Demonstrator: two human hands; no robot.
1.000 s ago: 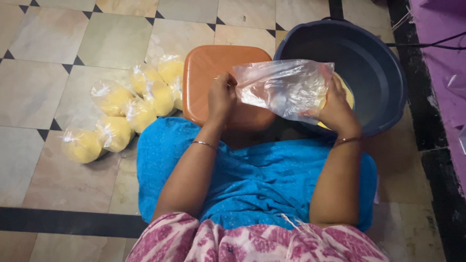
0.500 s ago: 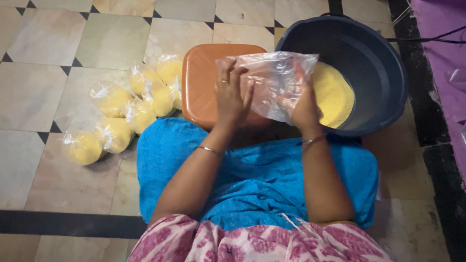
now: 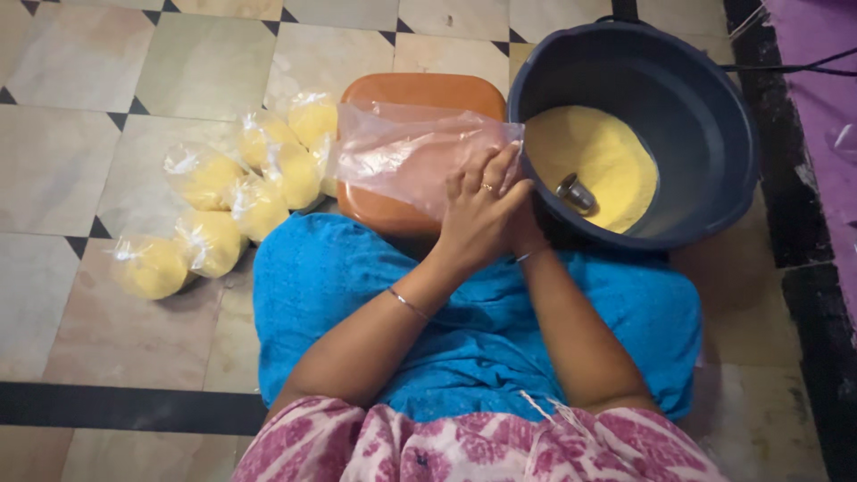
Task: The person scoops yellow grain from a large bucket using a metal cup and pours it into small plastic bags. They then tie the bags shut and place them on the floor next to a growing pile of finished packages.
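Note:
Both my hands meet in front of me, pinching one end of an empty clear plastic bag (image 3: 402, 153). My left hand (image 3: 478, 210) lies on top, with a ring on one finger and a thin bangle at the wrist. My right hand (image 3: 525, 234) is mostly hidden beneath it. The bag stretches left over an orange lid-like tray (image 3: 420, 94). To the right stands a dark round tub (image 3: 696, 116) holding yellow flour (image 3: 598, 161) with a small steel cup (image 3: 576, 192) lying in it.
Several tied clear bags of yellow flour (image 3: 232, 205) lie on the tiled floor at the left. Blue cloth (image 3: 482, 339) covers my lap. A purple fabric (image 3: 821, 98) and a thin cable run along the right edge.
My hands came together and dropped from the raised, spread bag. The bag now lies leftward over the orange tray, and the flour and steel cup in the tub are uncovered.

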